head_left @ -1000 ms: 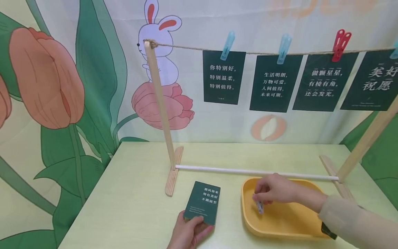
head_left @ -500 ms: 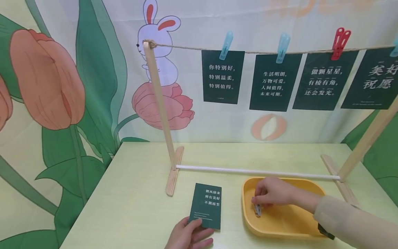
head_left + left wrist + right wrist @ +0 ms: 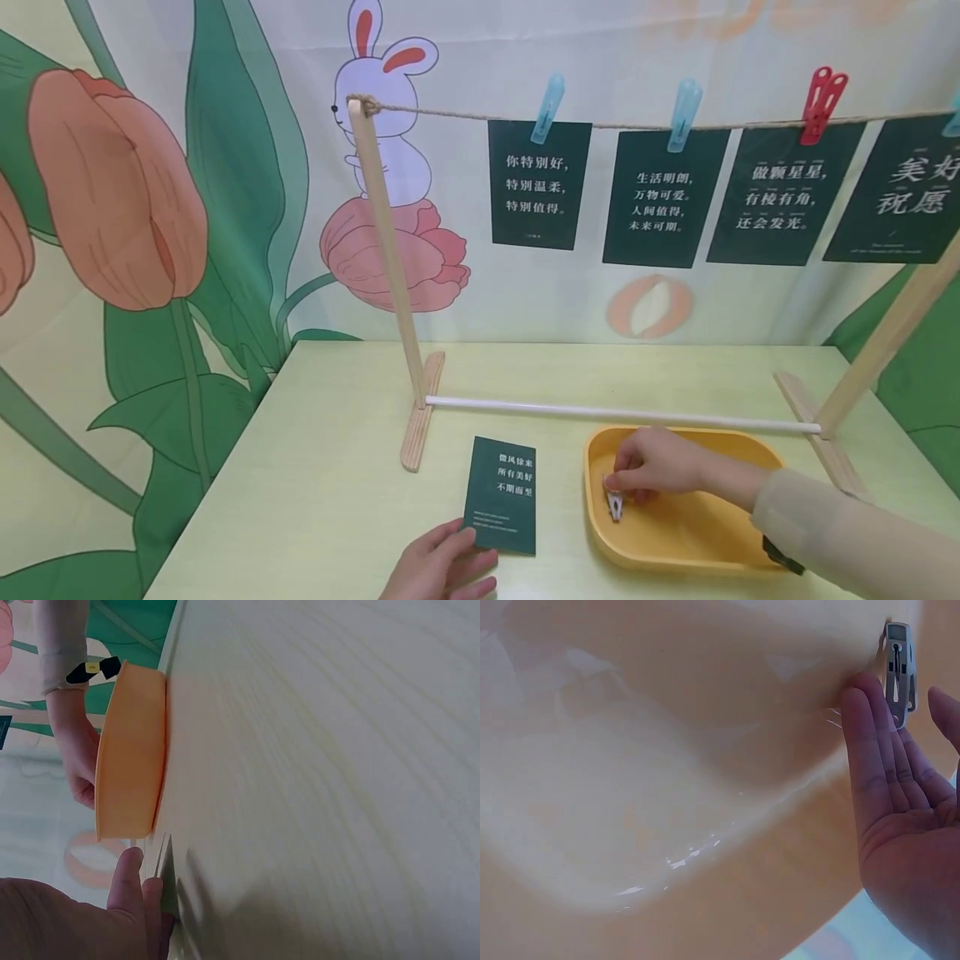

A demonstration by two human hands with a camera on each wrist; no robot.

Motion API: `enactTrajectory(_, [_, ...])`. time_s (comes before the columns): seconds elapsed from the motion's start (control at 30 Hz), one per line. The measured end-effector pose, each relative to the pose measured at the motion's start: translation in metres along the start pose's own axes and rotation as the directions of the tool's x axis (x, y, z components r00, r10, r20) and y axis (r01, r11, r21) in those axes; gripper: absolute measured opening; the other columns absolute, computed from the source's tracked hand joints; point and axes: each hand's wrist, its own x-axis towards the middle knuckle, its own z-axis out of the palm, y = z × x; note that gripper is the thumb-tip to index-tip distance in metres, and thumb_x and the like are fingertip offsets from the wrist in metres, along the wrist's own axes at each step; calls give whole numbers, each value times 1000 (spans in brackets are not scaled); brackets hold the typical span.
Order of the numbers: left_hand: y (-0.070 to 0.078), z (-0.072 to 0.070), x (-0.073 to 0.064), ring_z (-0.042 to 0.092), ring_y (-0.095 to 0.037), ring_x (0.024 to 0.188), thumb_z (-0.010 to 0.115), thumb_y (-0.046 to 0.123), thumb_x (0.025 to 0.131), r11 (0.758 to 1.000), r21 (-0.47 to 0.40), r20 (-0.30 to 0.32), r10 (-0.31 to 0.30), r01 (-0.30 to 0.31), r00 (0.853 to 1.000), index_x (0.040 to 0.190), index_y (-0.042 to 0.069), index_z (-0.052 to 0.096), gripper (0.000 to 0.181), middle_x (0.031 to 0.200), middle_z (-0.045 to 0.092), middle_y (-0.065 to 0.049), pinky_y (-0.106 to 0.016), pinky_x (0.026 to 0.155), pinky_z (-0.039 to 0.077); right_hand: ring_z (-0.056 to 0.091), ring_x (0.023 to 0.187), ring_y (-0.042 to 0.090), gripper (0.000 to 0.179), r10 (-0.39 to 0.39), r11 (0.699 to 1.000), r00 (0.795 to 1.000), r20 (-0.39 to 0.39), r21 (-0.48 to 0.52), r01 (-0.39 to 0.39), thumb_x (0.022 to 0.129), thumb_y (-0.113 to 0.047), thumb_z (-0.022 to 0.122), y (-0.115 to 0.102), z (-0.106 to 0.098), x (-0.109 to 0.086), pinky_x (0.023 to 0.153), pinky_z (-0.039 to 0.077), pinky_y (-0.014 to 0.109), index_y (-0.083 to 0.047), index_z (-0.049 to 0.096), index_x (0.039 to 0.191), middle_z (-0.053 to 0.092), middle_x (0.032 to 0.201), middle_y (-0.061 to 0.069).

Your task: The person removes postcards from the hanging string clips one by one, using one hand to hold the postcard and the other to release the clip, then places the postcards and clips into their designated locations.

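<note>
My left hand (image 3: 442, 562) is by the lower left corner of a dark green card (image 3: 501, 498) with white lettering. Its thumb tip is at the card's edge and the other fingers are extended. In the left wrist view the card (image 3: 169, 881) shows edge-on, close to the tabletop. Inside the yellow tray (image 3: 675, 560), my right hand (image 3: 660, 461) reaches to a small greyish clothespin (image 3: 615, 504). The right wrist view has straight fingers touching the clothespin (image 3: 900, 675), with the thumb (image 3: 946, 712) apart from it.
Behind the tray stands a wooden frame (image 3: 386, 250) with a white crossbar (image 3: 622, 414). On its string (image 3: 450, 114) hang several green cards (image 3: 540, 185), held by blue clothespins (image 3: 547, 108) and a red one (image 3: 822, 107).
My left hand has lowered the card and drawn back toward its corner. The clothespin has gone down into the tray and turned, and the right thumb now stands apart from it.
</note>
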Motion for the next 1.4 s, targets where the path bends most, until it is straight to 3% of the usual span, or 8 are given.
enactTrajectory(0.27, [4,-6,-5,76,-32,111,57,22,112,1000,-6,-21,16,-16,1000,155,-20,29,66,142,60,-34,-41,89,66,71,63,15,22,44,999,999,14,27,-44,98,-24,78,-4,-2,-1,58,62,29,-8,75,84,72,72,0])
enactTrajectory(0.5, [6,-8,-6,73,-37,118,54,24,114,999,11,-15,37,-37,999,156,-19,27,66,155,42,-41,-41,91,65,72,65,16,20,39,999,999,31,20,-40,98,-22,77,-7,-4,-1,59,62,28,-7,74,87,73,73,1])
enactTrajectory(0.87, [24,-4,-2,68,-36,128,58,31,113,996,27,27,89,-90,996,158,-15,28,71,157,41,-38,-40,93,65,73,65,17,17,32,999,998,46,40,-33,98,-19,77,-13,-8,-4,58,63,29,-4,72,92,75,75,5])
enactTrajectory(1.07, [36,4,-2,62,-38,136,59,32,112,988,-1,87,154,-154,984,160,-14,27,74,162,35,-36,-40,96,63,74,66,19,19,0,1000,999,45,-21,1,98,-24,78,-20,-13,-4,59,63,28,-6,74,95,76,76,2])
enactTrajectory(1.23, [45,12,-1,64,-36,134,58,29,111,978,-22,101,207,-206,973,160,-13,29,70,162,39,-32,-40,96,64,71,65,16,21,-56,994,997,54,-89,61,100,-29,76,-33,-23,-1,60,61,24,-8,76,98,74,73,-2])
enactTrajectory(1.4, [57,20,0,64,-35,135,56,29,112,970,-25,127,242,-240,962,161,-11,29,68,162,40,-32,-38,96,63,71,70,16,17,-24,991,998,53,-129,31,100,-29,76,-53,-34,0,66,60,25,-12,76,100,75,80,-5])
